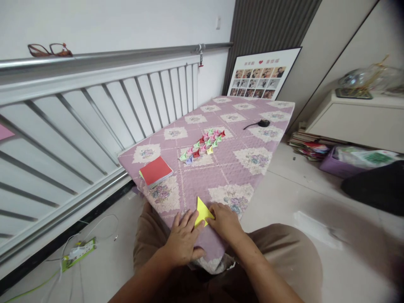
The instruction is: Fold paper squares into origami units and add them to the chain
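A yellow sheet of origami paper (203,211), folded into a triangle, lies near the close corner of the table. My left hand (182,239) rests over its left side, fingers stretched out and slightly spread, the index finger touching the paper. At the right corner of the triangle, my right hand (226,221) is curled with thumb and fingers on the paper's edge. Farther up the table sit several small folded paper pieces (203,144) in red, pink, green, yellow and purple, set in rows. To the left is a stack of square paper (156,171) with a red sheet on top.
A patterned pink tablecloth (202,181) covers the table, beside a white radiator (126,107). A black tape measure (264,123) lies at the far right. Glasses (50,50) rest on the pipe. On the floor is a power strip (78,254).
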`<state>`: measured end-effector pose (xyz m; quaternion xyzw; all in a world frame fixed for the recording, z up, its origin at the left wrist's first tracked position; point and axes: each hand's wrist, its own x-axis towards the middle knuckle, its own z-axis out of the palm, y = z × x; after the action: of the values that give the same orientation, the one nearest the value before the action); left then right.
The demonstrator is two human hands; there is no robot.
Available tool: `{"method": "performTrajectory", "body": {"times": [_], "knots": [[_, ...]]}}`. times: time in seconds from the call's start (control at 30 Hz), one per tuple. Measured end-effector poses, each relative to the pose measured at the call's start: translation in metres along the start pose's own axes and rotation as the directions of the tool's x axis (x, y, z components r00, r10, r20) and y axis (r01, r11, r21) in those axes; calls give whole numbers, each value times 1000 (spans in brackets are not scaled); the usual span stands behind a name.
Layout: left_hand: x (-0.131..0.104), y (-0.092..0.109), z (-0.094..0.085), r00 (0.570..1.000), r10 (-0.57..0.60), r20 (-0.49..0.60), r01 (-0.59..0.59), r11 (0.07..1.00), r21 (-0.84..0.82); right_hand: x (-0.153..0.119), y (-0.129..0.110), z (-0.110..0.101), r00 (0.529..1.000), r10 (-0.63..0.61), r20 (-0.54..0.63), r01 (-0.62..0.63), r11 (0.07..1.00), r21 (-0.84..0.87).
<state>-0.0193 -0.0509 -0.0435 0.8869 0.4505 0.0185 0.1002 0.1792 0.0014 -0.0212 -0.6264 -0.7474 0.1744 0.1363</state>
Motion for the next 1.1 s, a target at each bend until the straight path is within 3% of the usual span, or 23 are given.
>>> {"method": "performTrajectory", "body": {"times": [0.27,0.37,0.43,0.47,0.53,0.6,0.63,0.73,0.8,0.87,0.93,1.0,1.1], "knots": [[-3,0,5,996,-2,-89,-1,1000,-29,-1,0,3,999,-40,26,35,986,164],[-5,1,8,989,-14,-144,3,997,-74,-6,3,5,998,-48,33,35,952,305],[-6,3,12,965,-111,-237,62,977,-205,-10,8,7,1000,-18,5,13,878,479],[-6,6,14,931,-210,-300,109,941,-321,-12,11,9,1000,18,-17,-5,820,573],[-4,13,17,793,-482,-373,172,764,-622,-16,14,12,992,115,-53,-41,685,728],[-1,25,17,657,-703,-272,134,464,-876,-21,13,14,980,192,-59,-54,532,845],[2,32,15,633,-755,-169,98,295,-950,-24,10,15,975,216,-59,-48,459,887],[11,57,3,678,-722,141,55,-142,-988,-32,-8,16,964,254,-81,-2,312,950],[17,70,-9,720,-653,236,-1,-341,-940,-38,-22,15,960,267,-82,10,260,966],[23,78,-20,747,-617,247,-92,-465,-881,-44,-34,15,965,257,-52,-6,220,975],[28,80,-28,727,-631,270,-156,-535,-831,-48,-40,14,971,237,-34,-19,217,976],[31,78,-33,704,-652,283,-189,-556,-810,-52,-43,13,972,227,-55,-4,251,968],[31,75,-36,710,-665,234,-189,-499,-846,-56,-43,11,974,203,-104,35,318,947]]}}
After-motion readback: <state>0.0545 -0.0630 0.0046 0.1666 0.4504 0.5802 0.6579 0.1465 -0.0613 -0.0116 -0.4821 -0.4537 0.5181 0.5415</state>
